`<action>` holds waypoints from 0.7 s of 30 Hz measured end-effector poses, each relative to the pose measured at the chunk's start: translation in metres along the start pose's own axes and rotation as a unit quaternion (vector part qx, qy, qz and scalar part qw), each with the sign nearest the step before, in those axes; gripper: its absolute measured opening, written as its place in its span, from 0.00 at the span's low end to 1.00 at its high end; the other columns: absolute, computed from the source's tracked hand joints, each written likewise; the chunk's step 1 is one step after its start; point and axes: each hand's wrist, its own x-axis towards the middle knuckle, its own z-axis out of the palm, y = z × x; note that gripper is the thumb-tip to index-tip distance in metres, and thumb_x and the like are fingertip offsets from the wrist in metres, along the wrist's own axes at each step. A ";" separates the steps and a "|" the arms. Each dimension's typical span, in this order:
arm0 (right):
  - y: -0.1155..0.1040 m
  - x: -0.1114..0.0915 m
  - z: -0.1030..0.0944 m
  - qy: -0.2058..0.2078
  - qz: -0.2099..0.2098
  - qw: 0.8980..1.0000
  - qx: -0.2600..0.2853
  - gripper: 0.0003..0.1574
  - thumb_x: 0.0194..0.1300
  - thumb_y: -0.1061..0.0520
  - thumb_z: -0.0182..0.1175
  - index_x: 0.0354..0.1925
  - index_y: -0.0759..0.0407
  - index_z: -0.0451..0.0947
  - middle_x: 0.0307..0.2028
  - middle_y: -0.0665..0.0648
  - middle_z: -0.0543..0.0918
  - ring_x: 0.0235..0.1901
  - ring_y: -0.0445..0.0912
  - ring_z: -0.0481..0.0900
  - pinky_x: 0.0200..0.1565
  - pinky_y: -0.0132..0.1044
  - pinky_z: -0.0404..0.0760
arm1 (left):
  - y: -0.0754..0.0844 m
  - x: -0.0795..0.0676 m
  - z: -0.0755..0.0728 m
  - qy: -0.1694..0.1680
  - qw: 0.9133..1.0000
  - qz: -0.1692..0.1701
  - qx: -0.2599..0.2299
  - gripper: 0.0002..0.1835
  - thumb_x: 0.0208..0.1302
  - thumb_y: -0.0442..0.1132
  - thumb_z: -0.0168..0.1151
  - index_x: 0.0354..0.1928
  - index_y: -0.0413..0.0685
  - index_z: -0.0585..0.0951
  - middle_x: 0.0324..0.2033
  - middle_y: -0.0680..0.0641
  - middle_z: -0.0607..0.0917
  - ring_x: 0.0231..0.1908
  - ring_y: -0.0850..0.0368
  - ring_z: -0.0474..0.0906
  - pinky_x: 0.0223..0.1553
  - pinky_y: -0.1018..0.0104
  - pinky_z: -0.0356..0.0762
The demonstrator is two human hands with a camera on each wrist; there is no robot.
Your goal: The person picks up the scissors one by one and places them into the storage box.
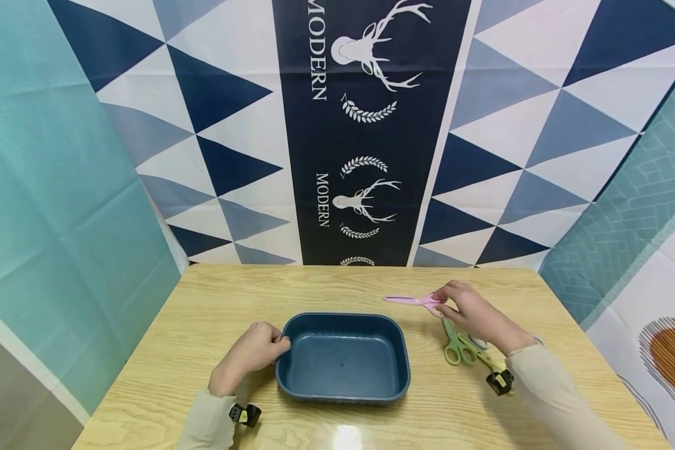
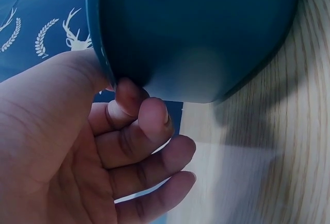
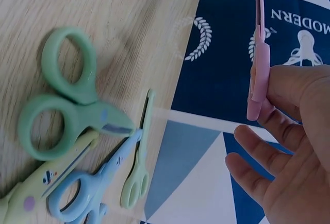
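A dark blue rectangular basin (image 1: 342, 362) sits on the table with nothing inside. At its left wall, my left hand (image 1: 253, 351) pinches the rim, thumb and index finger meeting over the edge in the left wrist view while the other fingers curl loosely outside. My right hand (image 1: 472, 312) is raised right of the basin and pinches pink scissors (image 1: 412, 300) by the handle loops. Their blades point left in the head view. Below that hand lie green scissors (image 3: 77, 105), yellow scissors (image 3: 46, 180), blue scissors (image 3: 95, 183) and slim pale green scissors (image 3: 138, 170), bunched together.
The wooden table (image 1: 247, 284) ends at a patterned cloth backdrop (image 1: 371, 137) behind the basin. Teal cloth (image 1: 62, 187) hangs on the left side. Each wrist wears a small black camera; the right one (image 1: 500, 382) hangs near the scissors pile.
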 end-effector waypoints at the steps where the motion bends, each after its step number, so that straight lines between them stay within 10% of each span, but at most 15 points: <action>1: -0.002 0.001 0.001 0.000 -0.003 1.000 -0.001 0.08 0.66 0.65 0.67 0.44 0.65 0.84 0.38 0.55 0.82 0.40 0.51 0.81 0.44 0.48 0.83 | 0.000 0.000 0.000 0.000 1.000 0.001 -0.002 0.26 0.67 0.39 0.58 0.10 0.56 0.63 0.08 0.62 0.62 0.11 0.66 0.58 0.20 0.74 0.54; 21: -0.025 0.008 0.007 -0.016 -0.011 1.000 -0.003 0.07 0.68 0.62 0.67 0.44 0.60 0.84 0.40 0.52 0.82 0.42 0.50 0.82 0.46 0.49 0.83 | 0.003 -0.001 0.001 -0.008 1.000 -0.012 -0.003 0.26 0.66 0.41 0.58 0.09 0.55 0.64 0.06 0.61 0.66 0.11 0.64 0.59 0.19 0.72 0.56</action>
